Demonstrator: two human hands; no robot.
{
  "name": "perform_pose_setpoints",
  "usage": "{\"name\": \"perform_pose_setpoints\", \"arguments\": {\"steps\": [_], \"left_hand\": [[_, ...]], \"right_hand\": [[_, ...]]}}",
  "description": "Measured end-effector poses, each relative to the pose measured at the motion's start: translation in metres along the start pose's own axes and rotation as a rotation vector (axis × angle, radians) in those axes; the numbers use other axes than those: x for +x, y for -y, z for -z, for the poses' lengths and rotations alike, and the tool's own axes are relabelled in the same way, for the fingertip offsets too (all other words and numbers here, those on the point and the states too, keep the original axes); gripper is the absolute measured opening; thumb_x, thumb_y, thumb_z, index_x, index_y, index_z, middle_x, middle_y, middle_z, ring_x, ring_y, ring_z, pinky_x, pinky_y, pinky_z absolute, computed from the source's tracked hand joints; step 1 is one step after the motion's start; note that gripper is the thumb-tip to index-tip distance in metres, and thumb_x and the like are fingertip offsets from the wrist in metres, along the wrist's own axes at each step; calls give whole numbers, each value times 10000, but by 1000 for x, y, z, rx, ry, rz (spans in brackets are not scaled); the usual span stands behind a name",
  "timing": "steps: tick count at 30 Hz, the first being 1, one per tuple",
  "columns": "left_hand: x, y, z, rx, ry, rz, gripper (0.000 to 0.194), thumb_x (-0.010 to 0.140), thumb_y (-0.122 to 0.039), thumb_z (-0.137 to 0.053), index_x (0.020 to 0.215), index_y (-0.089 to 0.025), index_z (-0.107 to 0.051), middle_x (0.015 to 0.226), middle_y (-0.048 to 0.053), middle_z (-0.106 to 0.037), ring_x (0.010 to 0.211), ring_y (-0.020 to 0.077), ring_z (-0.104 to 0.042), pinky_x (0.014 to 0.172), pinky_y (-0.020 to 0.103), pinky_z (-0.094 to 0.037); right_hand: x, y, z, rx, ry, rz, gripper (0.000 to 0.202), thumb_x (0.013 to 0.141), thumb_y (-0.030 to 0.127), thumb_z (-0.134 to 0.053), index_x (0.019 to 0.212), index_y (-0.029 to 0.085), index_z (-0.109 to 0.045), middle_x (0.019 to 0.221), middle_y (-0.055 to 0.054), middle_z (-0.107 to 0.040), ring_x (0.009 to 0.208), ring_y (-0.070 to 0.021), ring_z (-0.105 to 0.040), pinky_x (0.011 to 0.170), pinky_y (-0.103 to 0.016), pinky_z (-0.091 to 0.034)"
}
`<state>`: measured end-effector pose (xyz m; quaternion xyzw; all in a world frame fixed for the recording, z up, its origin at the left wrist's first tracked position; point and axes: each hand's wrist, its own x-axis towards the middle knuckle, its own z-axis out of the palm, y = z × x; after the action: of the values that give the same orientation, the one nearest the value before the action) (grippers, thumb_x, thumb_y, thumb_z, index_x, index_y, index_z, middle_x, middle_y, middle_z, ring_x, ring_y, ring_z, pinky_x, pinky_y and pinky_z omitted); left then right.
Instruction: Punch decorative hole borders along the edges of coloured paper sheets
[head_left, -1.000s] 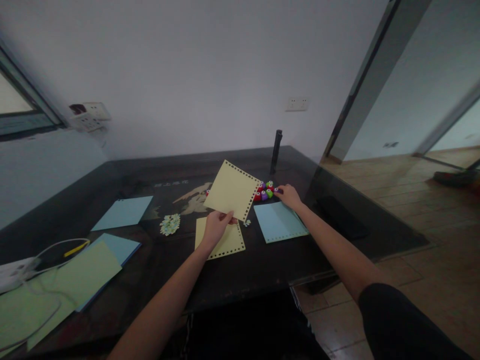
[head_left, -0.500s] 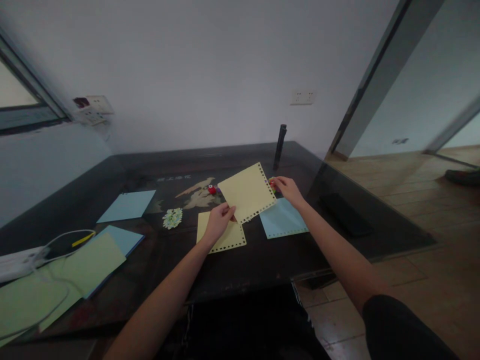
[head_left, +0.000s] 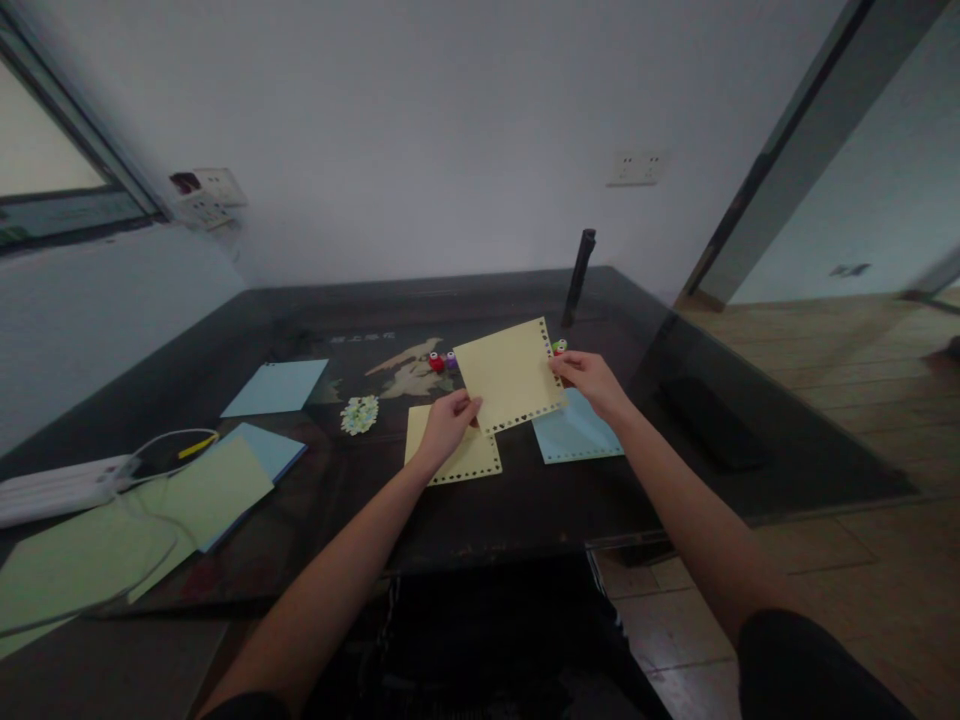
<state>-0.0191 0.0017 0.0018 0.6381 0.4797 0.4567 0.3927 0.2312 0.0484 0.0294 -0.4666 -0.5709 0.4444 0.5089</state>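
A pale yellow sheet of paper [head_left: 510,365] is held up tilted above the table, with punched holes along its right and lower edges. My left hand [head_left: 448,428] pinches its lower left corner. At the right edge, the fingers of my right hand [head_left: 596,385] are closed on the same sheet near the holes. Beneath lies another yellow punched sheet [head_left: 472,462], partly covered by my left hand. A light blue punched sheet [head_left: 576,432] rests below my right hand. Behind the raised sheet peek small red [head_left: 436,362], purple [head_left: 451,360] and green [head_left: 560,347] figures with eyes.
On the dark table [head_left: 360,510] lie a flower-patterned cutout [head_left: 360,414] and a blue sheet [head_left: 276,388]. Green sheets [head_left: 214,495] and a white power strip [head_left: 67,490] with a cable occupy the left. A black rod [head_left: 579,278] stands upright behind; a flat black object [head_left: 709,422] lies right.
My right fingers have moved from the colourful figure beside the sheet onto the sheet's right edge. My left hand keeps its hold. The camera view has shifted slightly.
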Motion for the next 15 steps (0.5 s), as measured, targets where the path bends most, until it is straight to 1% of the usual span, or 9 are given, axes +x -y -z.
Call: {"name": "perform_pose_setpoints", "arguments": {"steps": [3,7,12,15], "left_hand": [[0,1,0,63,-25,-15,247,790,-374,-545,660,-165,-561,577,-6,-578,546,129,-553,535,227,-438],[-1,-3,0,69,-60,-36,246,792,-369,-543,649,-169,-552,577,-13,-575,565,130,-568,560,227,-449],[-4,-20,-4,-15,-70,-15,161,783,-328,-566,796,-169,-583,602,-20,-623,564,124,-585,573,226,-469],[-3,-32,-11,-35,-70,-26,146,774,-311,-582,787,-166,-569,606,-17,-626,559,116,-579,569,220,-469]], "right_hand": [[-2,-5,0,-89,-50,39,286,607,434,-752,657,173,-647,582,-3,-619,534,-134,-544,566,-301,-449],[-4,-6,1,-122,-95,61,260,618,413,-741,636,172,-645,540,0,-598,508,-131,-532,543,-299,-437],[-15,6,9,-87,-97,68,265,602,414,-749,657,173,-654,583,-22,-628,545,-150,-557,543,-308,-452],[-23,12,18,-65,-132,49,279,575,408,-767,669,171,-652,588,-27,-634,550,-154,-558,533,-303,-446]]}}
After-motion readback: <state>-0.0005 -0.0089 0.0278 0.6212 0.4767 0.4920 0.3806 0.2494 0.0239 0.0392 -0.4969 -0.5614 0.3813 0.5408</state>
